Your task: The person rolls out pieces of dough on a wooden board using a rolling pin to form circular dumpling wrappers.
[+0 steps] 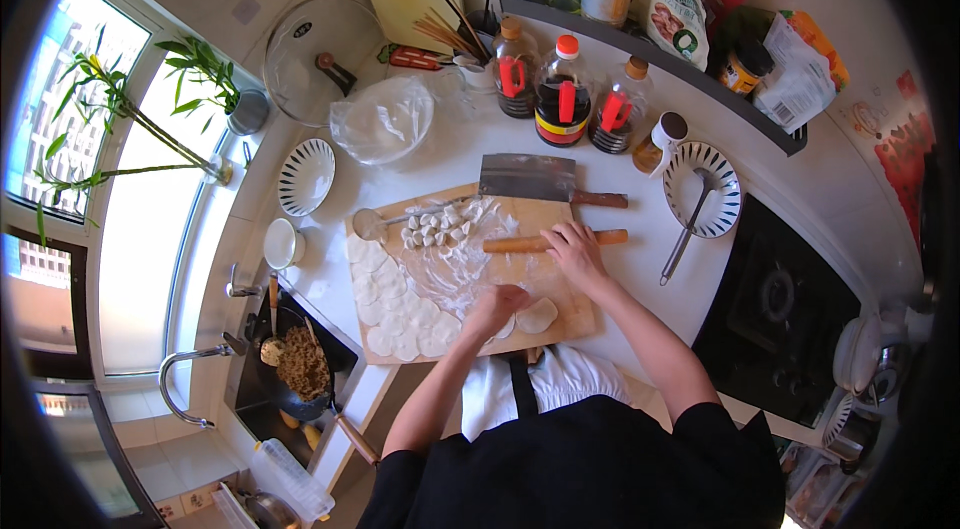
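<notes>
My right hand (pixel 576 253) is on a wooden rolling pin (pixel 517 244), its fingers laid over the pin towards the right end. The pin lies across the right part of a floured wooden board (pixel 574 307). Low over the board is my left hand (pixel 496 308), fingers curled; whether they pinch anything is hidden. Beside it lies a round dough wrapper (pixel 537 316). Many overlapping wrappers (pixel 405 315) cover the board's left and front side. Small floured dough pieces (pixel 436 228) are heaped near the back, next to a long-handled metal strainer (pixel 369 224).
A cleaver (pixel 527 178) lies behind the pin, overlapping the board's back edge. To the right are a patterned plate with a ladle (pixel 688 229) and a black cooktop (pixel 780 304). Sauce bottles (pixel 562 97) stand behind. At left, a pan of minced filling (pixel 304 364) sits over the sink.
</notes>
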The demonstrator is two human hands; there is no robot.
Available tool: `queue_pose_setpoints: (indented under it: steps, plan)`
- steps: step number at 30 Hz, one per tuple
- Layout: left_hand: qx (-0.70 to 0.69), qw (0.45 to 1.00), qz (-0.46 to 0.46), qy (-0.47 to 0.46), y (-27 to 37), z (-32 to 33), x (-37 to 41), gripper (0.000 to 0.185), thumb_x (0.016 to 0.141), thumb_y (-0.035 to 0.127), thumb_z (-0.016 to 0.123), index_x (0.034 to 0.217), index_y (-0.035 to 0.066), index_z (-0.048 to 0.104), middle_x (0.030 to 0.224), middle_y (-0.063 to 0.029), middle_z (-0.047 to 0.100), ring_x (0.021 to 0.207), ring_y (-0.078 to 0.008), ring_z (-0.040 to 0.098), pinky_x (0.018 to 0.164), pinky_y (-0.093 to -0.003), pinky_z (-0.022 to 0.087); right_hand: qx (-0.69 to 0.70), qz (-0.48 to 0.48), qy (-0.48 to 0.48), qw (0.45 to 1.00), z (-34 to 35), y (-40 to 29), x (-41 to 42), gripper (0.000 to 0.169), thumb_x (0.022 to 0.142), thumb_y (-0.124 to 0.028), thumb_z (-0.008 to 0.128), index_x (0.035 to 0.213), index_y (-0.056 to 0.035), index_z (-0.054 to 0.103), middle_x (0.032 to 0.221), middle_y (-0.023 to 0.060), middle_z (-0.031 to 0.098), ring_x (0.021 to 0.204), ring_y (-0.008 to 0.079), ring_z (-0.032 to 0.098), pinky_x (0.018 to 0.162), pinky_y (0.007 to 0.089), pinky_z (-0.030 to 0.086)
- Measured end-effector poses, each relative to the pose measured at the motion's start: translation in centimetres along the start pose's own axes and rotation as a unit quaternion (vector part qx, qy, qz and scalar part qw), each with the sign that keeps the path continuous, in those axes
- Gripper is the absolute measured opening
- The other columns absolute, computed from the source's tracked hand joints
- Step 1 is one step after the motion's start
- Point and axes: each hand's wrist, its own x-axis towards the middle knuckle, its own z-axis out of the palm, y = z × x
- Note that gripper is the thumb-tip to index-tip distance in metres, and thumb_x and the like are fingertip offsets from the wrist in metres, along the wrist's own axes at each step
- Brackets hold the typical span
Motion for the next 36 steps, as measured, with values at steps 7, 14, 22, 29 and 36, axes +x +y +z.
queue_pose_setpoints:
  steps: [7,14,22,29,36]
  plan:
    - [0.254,0.906,0.038,0.337,0.0,-8.9,4.4,0.016,0.083,0.012,0.064,0.096,0.004,0.064,0.095,-0.0177,0.060,0.091,-0.0384,0.060,0.076,-0.0476,0.049,0.007,0.004,-0.018,1.000,-0.1,-1.6,-1.3,0.038,0.076,-0.011,0.074,0.113,-0.0134,0.066,0.107,0.0019,0.058,0.105,0.0233,0.054,0.087,0.0406,0.042]
    - [0.287,0.911,0.064,0.290,-1.6,-9.0,6.0,0.010,0.082,0.010,0.061,0.091,0.008,0.066,0.092,-0.0132,0.061,0.090,-0.0349,0.062,0.074,-0.0454,0.051,0.019,0.016,-0.014,1.000,0.0,-1.7,-1.2,0.040,0.074,-0.011,0.075,0.113,-0.0148,0.066,0.107,0.0015,0.057,0.104,0.0229,0.054,0.087,0.0400,0.042]
    - [0.167,0.959,0.179,0.139,-3.0,-7.1,3.2,0.025,0.074,0.009,0.069,0.099,0.008,0.068,0.096,-0.0128,0.063,0.090,-0.0330,0.062,0.077,-0.0422,0.050,0.064,-0.040,-0.095,0.993,-2.4,-1.5,-1.8,0.040,0.073,-0.011,0.077,0.112,-0.0160,0.068,0.104,0.0001,0.058,0.105,0.0213,0.054,0.090,0.0393,0.043]
    - [0.266,0.931,0.144,0.206,-1.3,-6.0,2.0,0.029,0.073,0.015,0.073,0.099,0.007,0.064,0.098,-0.0109,0.060,0.099,-0.0325,0.056,0.087,-0.0435,0.044,0.067,-0.031,-0.088,0.993,-1.9,-1.3,-2.0,0.039,0.074,-0.012,0.077,0.111,-0.0161,0.068,0.104,-0.0001,0.058,0.105,0.0214,0.054,0.091,0.0388,0.042]
    - [0.303,0.928,0.129,0.177,-0.1,-6.2,2.1,0.044,0.079,0.024,0.071,0.120,0.012,0.059,0.123,-0.0114,0.055,0.120,-0.0338,0.048,0.099,-0.0474,0.037,0.059,-0.041,-0.085,0.994,-1.3,-0.6,-2.0,0.039,0.074,-0.014,0.077,0.111,-0.0179,0.068,0.105,-0.0005,0.057,0.105,0.0212,0.054,0.092,0.0392,0.042]
